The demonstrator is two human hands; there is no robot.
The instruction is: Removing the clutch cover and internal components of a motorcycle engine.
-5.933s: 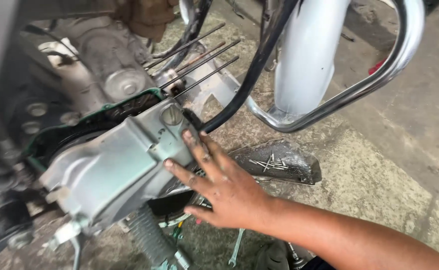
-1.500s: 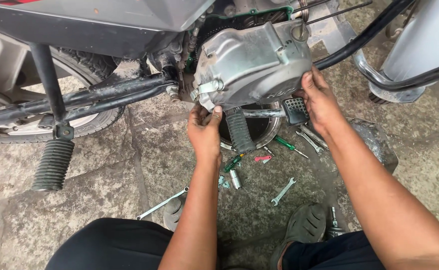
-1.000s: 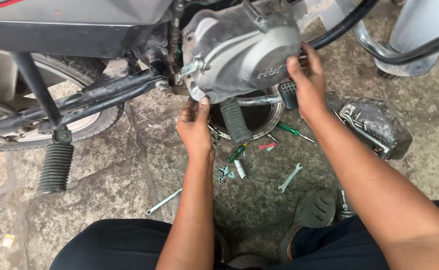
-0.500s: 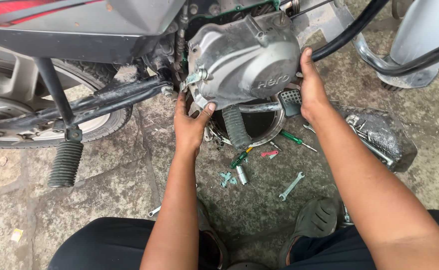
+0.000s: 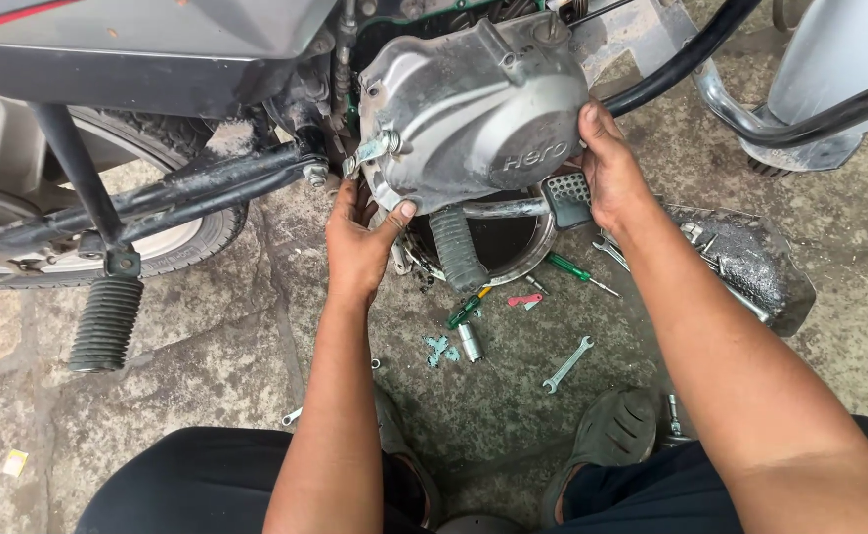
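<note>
Left hand (image 5: 360, 242) grips the lower edge of the grey engine cover (image 5: 469, 109) (thumb on its face); right hand (image 5: 612, 168) clasps its right side, against the motorcycle, above scattered tools (image 5: 565, 364).

My left hand (image 5: 360, 242) curls under the engine cover (image 5: 469, 109), so my fingertips are out of sight behind its lower edge. My right hand (image 5: 607, 168) hides the cover's right rim. The cover blocks whatever sits behind it. The rear wheel (image 5: 88, 222) runs off the left edge, and the frame covers its upper part. The small bits on the ground (image 5: 444, 348) are too tiny to identify.
</note>
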